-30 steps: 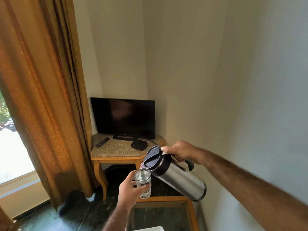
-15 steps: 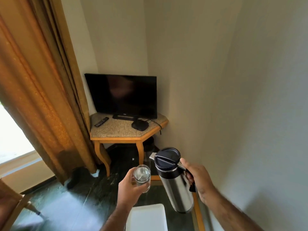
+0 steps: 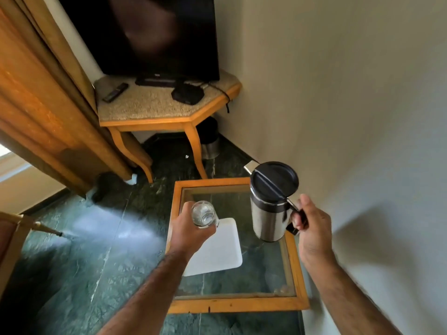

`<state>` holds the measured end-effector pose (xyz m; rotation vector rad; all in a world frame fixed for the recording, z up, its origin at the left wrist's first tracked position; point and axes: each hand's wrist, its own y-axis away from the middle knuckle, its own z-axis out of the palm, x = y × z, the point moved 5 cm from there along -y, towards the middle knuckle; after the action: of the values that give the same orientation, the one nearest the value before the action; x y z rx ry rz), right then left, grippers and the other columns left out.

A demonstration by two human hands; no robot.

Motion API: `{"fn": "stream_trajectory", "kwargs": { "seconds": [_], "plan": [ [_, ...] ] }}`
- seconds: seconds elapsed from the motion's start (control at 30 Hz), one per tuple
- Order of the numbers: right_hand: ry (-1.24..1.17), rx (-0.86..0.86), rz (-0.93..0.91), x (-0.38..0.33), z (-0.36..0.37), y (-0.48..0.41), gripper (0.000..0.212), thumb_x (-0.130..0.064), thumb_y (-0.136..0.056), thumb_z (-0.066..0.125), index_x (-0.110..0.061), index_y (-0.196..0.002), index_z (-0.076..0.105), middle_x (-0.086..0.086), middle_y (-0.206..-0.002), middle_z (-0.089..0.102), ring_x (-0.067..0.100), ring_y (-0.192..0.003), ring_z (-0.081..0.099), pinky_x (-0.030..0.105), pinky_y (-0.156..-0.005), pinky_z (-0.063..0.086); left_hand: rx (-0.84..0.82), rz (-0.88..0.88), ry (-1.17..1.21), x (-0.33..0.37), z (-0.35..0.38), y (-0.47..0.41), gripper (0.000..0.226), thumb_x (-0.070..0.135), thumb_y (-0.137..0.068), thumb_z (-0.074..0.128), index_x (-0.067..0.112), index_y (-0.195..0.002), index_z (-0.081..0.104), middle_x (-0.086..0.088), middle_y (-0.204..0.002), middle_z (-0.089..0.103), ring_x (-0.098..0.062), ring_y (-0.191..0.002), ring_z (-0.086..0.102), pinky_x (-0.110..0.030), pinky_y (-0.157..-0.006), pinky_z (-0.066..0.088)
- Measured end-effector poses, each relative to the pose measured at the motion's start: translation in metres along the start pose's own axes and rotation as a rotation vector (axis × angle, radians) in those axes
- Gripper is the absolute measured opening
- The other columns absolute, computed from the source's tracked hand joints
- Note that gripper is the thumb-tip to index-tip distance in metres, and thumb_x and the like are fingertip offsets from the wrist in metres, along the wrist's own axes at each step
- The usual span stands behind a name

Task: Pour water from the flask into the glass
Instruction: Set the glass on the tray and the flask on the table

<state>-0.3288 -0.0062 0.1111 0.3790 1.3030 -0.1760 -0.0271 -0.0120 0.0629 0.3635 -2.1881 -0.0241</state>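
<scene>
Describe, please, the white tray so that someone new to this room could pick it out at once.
Find the low glass-topped side table with the orange wooden frame, standing against the wall. The white tray lies flat on its glass, toward the left side, partly hidden under the left hand that holds the glass. It is the only flat white thing there; the flask beside it is tall steel.

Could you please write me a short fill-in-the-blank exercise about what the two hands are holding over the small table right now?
1. The left hand holds the ____ above the white tray.
2. The right hand grips the flask by its ____.
3. The flask is held ____, its black lid on top.
4. The side table below has a wooden frame and a ____ top.

Missing words: glass; handle; upright; glass
</scene>
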Motion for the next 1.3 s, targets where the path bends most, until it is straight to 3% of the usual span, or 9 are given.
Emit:
{"fn": "stream_trajectory", "kwargs": {
  "seconds": [0.1, 0.17, 0.3, 0.43, 0.57, 0.73, 0.87, 1.03, 1.3],
  "plan": [
    [-0.099, 0.044, 0.051, 0.038, -0.009, -0.01, 0.068, -0.076, -0.068, 0.078, -0.01, -0.068, 0.062, -0.008, -0.045, 0.047, 0.009, -0.046, 0.045, 0.023, -0.056, 0.04, -0.016, 0.011, -0.061, -0.034, 0.031, -0.013, 0.065, 0.032, -0.058, 0.093, 0.032, -0.115, 0.06, 0.016, -0.101, 0.068, -0.013, -0.094, 0.069, -0.029, -0.075, 0.06],
    [-0.132, 0.078, 0.088, 0.067, -0.015, -0.018, 0.079, -0.079, -0.074, 0.072, -0.001, -0.078, 0.061, -0.008, -0.047, 0.047, 0.01, -0.047, 0.044, 0.025, -0.059, 0.041, -0.019, 0.021, -0.092, -0.058, 0.052, -0.019, 0.064, 0.028, -0.059, 0.095, 0.03, -0.113, 0.062, 0.013, -0.104, 0.068, -0.014, -0.096, 0.067, -0.033, -0.078, 0.062],
    [-0.187, 0.074, 0.112, 0.121, -0.025, -0.031, 0.05, -0.06, -0.099, 0.051, -0.026, -0.066, 0.067, -0.003, -0.059, 0.051, 0.012, -0.048, 0.041, 0.023, -0.055, 0.039, 0.013, 0.03, -0.149, -0.103, 0.084, -0.028, 0.065, 0.031, -0.058, 0.097, 0.031, -0.113, 0.063, 0.009, -0.108, 0.071, -0.016, -0.097, 0.067, -0.035, -0.08, 0.062],
    [-0.269, 0.084, 0.144, 0.173, -0.032, -0.041, 0.042, -0.055, -0.1, 0.051, -0.026, -0.074, 0.069, 0.003, -0.068, 0.047, 0.01, -0.047, 0.038, 0.022, -0.051, 0.032, 0.023, 0.012, -0.174, -0.145, 0.113, -0.034, 0.069, 0.028, -0.058, 0.097, 0.029, -0.118, 0.063, 0.014, -0.105, 0.066, -0.015, -0.096, 0.065, -0.029, -0.08, 0.057],
    [-0.276, 0.104, 0.138, 0.211, -0.039, -0.05, 0.043, -0.052, -0.099, 0.057, -0.026, -0.066, 0.067, -0.003, -0.056, 0.048, 0.008, -0.044, 0.039, 0.02, -0.05, 0.035, 0.009, -0.022, -0.185, -0.178, 0.133, -0.042, 0.068, 0.02, -0.059, 0.098, 0.023, -0.118, 0.064, 0.012, -0.105, 0.064, -0.014, -0.097, 0.062, -0.029, -0.084, 0.054],
    [-0.257, 0.061, 0.128, 0.236, -0.037, -0.058, 0.055, -0.042, -0.105, 0.045, -0.03, -0.059, 0.074, -0.012, -0.048, 0.05, 0.006, -0.043, 0.041, 0.018, -0.051, 0.037, -0.017, -0.068, -0.202, -0.198, 0.153, -0.052, 0.067, 0.021, -0.061, 0.098, 0.022, -0.119, 0.065, 0.014, -0.106, 0.063, -0.012, -0.097, 0.059, -0.026, -0.085, 0.048],
    [-0.241, 0.043, 0.136, 0.244, -0.039, -0.061, 0.05, -0.05, -0.1, 0.052, -0.027, -0.06, 0.072, -0.011, -0.05, 0.053, 0.006, -0.043, 0.042, 0.018, -0.051, 0.038, -0.025, -0.123, -0.19, -0.211, 0.162, -0.058, 0.069, 0.02, -0.062, 0.097, 0.021, -0.122, 0.062, 0.012, -0.109, 0.062, -0.014, -0.099, 0.058, -0.029, -0.087, 0.052],
    [-0.247, 0.055, 0.142, 0.251, -0.042, -0.064, 0.05, -0.037, -0.102, 0.05, -0.028, -0.057, 0.072, -0.013, -0.051, 0.054, 0.006, -0.042, 0.04, 0.017, -0.05, 0.035, -0.019, -0.187, -0.212, -0.23, 0.167, -0.06, 0.074, 0.018, -0.061, 0.097, 0.014, -0.125, 0.059, 0.001, -0.117, 0.068, -0.016, -0.099, 0.057, -0.026, -0.083, 0.045],
    [-0.234, 0.068, 0.158, 0.263, -0.048, -0.06, 0.048, -0.034, -0.099, 0.051, -0.027, -0.057, 0.072, -0.011, -0.052, 0.054, 0.006, -0.04, 0.039, 0.019, -0.05, 0.033, -0.02, -0.217, -0.243, -0.245, 0.174, -0.058, 0.075, 0.016, -0.063, 0.097, 0.012, -0.126, 0.058, -0.005, -0.122, 0.069, -0.016, -0.1, 0.056, -0.027, -0.083, 0.046]
  ]
}}
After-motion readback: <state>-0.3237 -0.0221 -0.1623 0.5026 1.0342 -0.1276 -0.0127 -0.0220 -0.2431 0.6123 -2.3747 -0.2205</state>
